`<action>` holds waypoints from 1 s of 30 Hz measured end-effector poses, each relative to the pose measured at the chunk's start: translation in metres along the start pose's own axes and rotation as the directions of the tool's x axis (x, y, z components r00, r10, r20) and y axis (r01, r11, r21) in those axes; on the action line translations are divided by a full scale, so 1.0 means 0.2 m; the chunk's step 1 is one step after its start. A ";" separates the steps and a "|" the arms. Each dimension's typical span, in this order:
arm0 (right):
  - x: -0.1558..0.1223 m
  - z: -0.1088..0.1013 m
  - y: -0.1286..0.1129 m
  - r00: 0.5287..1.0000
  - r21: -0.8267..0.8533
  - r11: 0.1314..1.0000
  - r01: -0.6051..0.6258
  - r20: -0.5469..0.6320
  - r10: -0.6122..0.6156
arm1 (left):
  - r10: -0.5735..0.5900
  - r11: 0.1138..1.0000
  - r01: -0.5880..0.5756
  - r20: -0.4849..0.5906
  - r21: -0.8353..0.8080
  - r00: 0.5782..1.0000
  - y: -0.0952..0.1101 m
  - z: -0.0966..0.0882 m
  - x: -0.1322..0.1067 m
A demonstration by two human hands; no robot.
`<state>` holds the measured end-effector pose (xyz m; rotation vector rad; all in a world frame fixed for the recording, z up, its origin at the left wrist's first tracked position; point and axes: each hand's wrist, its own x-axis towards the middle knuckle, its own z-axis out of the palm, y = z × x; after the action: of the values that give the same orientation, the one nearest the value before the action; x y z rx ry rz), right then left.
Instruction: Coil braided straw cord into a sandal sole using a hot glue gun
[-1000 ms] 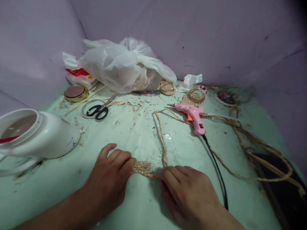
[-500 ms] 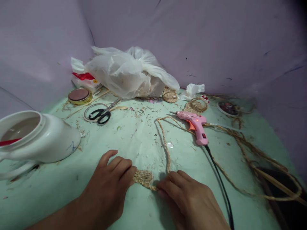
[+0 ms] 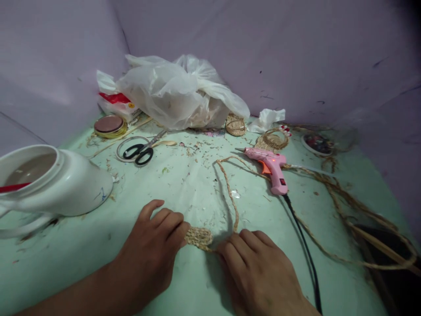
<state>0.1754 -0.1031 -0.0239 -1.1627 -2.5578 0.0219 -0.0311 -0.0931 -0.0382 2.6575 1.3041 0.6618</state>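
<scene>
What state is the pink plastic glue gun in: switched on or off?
The pink plastic glue gun looks on: a small orange light glows on its body. Its black cord runs out of view.

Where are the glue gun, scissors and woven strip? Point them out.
Glue gun (image 3: pixel 269 158), head view, on its pink body.
Scissors (image 3: pixel 148 145), head view, where blades meet handles.
Woven strip (image 3: pixel 200 236), head view, on its uncovered end.

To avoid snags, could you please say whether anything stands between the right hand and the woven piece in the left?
Nothing visible does: the right hand holds the braided cord, which runs to the woven piece held in the left hand. The glue gun lies farther back.
</scene>
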 end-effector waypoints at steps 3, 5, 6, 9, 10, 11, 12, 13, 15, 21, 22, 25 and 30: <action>-0.01 0.01 0.01 0.998 0.022 0.999 0.031 -0.056 -0.030 | -0.001 1.000 0.001 0.005 -0.006 1.000 0.00 0.00 0.00; -0.01 0.02 0.03 0.996 0.032 0.998 0.051 -0.078 -0.049 | 0.005 1.000 -0.005 0.006 -0.017 1.000 0.00 0.00 0.00; -0.01 0.02 0.03 0.994 0.035 0.997 0.062 -0.087 -0.059 | 0.005 1.000 -0.005 0.007 -0.023 1.000 0.00 0.00 0.00; -0.01 0.02 0.05 0.992 0.028 0.996 0.087 -0.097 -0.084 | 0.017 0.999 -0.017 0.008 -0.040 1.000 0.00 -0.01 0.01; -0.01 0.03 0.05 0.991 0.021 0.996 0.092 -0.099 -0.090 | 0.024 0.999 -0.024 0.007 -0.047 1.000 0.00 -0.01 0.01; -0.01 0.03 0.06 0.990 0.014 0.995 0.099 -0.099 -0.097 | 0.033 0.998 -0.032 0.006 -0.054 0.999 -0.01 -0.01 0.01; -0.02 0.03 0.06 0.989 0.005 0.994 0.107 -0.102 -0.106 | 0.038 0.997 -0.038 0.006 -0.062 0.999 -0.01 -0.01 0.01; -0.02 0.03 0.07 0.988 -0.004 0.994 0.113 -0.103 -0.113 | 0.041 0.997 -0.041 0.007 -0.067 0.999 -0.01 -0.01 0.02; -0.02 0.03 0.08 0.987 -0.012 0.992 0.128 -0.097 -0.129 | 0.047 0.996 -0.046 0.019 -0.070 0.999 -0.01 -0.01 0.02; 0.01 0.04 0.11 0.993 -0.019 0.993 0.112 -0.037 -0.113 | 0.083 0.992 -0.078 0.047 -0.096 0.995 -0.02 -0.02 0.05; 0.02 0.04 0.11 0.994 -0.031 0.994 0.104 -0.036 -0.105 | 0.086 0.992 -0.081 0.051 -0.094 0.995 -0.02 -0.02 0.05; 0.04 0.04 0.12 0.993 -0.059 0.992 0.112 -0.018 -0.113 | 0.078 0.994 -0.072 0.073 -0.080 0.994 -0.02 -0.03 0.06; 0.04 0.02 0.13 0.981 -0.025 0.986 0.166 0.103 -0.162 | 0.066 0.995 -0.059 0.102 -0.075 0.993 -0.02 -0.04 0.06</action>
<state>0.1892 -0.0795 -0.0292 -0.9814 -2.7451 -0.0009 -0.0303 -0.0815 -0.0283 2.6454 1.1523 0.5573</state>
